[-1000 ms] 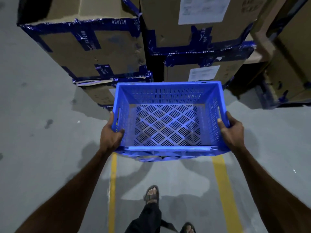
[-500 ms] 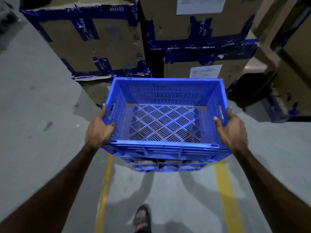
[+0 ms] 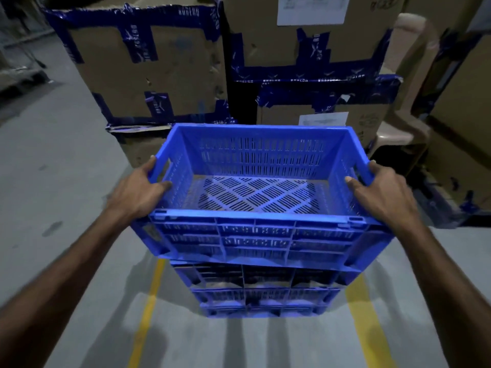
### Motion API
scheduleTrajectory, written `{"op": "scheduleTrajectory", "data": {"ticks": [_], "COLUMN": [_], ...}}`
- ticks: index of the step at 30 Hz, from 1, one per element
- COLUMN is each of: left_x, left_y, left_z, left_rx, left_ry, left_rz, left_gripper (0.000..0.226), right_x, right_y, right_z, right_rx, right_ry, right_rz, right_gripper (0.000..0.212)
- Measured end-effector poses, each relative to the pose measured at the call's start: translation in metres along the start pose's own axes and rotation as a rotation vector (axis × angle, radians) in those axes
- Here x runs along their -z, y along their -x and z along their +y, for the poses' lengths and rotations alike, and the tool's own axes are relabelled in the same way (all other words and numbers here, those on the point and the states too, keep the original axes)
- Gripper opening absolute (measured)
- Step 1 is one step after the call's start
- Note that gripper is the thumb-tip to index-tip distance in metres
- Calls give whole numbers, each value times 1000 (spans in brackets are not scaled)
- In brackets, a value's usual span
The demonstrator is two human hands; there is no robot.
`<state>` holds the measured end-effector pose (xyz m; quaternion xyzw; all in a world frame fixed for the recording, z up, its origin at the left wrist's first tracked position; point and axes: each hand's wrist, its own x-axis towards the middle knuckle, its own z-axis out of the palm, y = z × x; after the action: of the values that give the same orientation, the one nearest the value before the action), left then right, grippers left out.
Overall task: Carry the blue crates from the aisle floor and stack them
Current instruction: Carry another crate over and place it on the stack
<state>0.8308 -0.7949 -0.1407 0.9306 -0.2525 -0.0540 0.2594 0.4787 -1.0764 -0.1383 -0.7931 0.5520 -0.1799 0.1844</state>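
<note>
Both hands are gripping the top blue crate (image 3: 255, 197) by its short ends: the left hand (image 3: 138, 191) is curling around the left rim, thumb lying inside against the slotted wall, while the right hand (image 3: 382, 192) is clamping the right rim the same way, thumb inside. The other fingers on each hand are wrapping down the outer sides and staying hidden, so how far they are reaching cannot be told. The crate is sitting level over the stacked crates (image 3: 261, 293) below it, and whether its base is already touching the one beneath is hard to make out, since the near wall is covering the joint. How many crates are making up the lower stack is also unclear; only their ribbed near faces are showing, dark and somewhat blurred. The stack is standing on the grey floor (image 3: 53, 203) between two yellow lines (image 3: 147, 309), the right one partly covered by the forearm. Behind, cardboard boxes (image 3: 148, 70) banded with blue tape are rising past the top edge, their upper parts cut off. Paper labels (image 3: 322, 119) on them are showing, though the print is too small to read. A pale rounded object at the right is wedging between boxes, unidentifiable.
</note>
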Motion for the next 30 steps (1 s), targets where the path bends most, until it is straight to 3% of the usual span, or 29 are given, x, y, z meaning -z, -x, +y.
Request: {"op": "scheduleTrajectory", "data": {"ticks": [4, 10, 13, 15, 18, 21, 24, 27, 30], "left_x": [-1, -1, -8, -22, -49, -64, -83, -115, -133], "left_y": [4, 20, 34, 42, 50, 58, 73, 90, 98], "left_z": [-1, -8, -12, -20, -43, -64, -80, -100, -115], "left_rx": [-21, -133, -206, -276, -384, -419, -387, -365, -372], "left_ry": [56, 100, 198, 298, 440, 602, 654, 647, 628], "left_rz": [100, 258, 398, 535, 654, 608, 469, 369, 346], "left_gripper": [66, 52, 41, 38, 39, 48, 69, 85, 75], "right_x": [-3, -2, 1, 3, -9, -37, -67, -96, -118], "right_y": [-3, 6, 10, 17, 39, 65, 86, 106, 122], "right_z": [6, 9, 11, 15, 28, 44, 64, 84, 104], "right_rx": [-5, 74, 75, 80, 111, 226, 222, 215, 245], "right_ry": [13, -23, -47, -111, -358, -646, -795, -783, -654], "right_rz": [33, 114, 132, 167, 295, 443, 418, 314, 245], "right_gripper": [62, 55, 67, 73, 61, 57, 70, 69, 76]}}
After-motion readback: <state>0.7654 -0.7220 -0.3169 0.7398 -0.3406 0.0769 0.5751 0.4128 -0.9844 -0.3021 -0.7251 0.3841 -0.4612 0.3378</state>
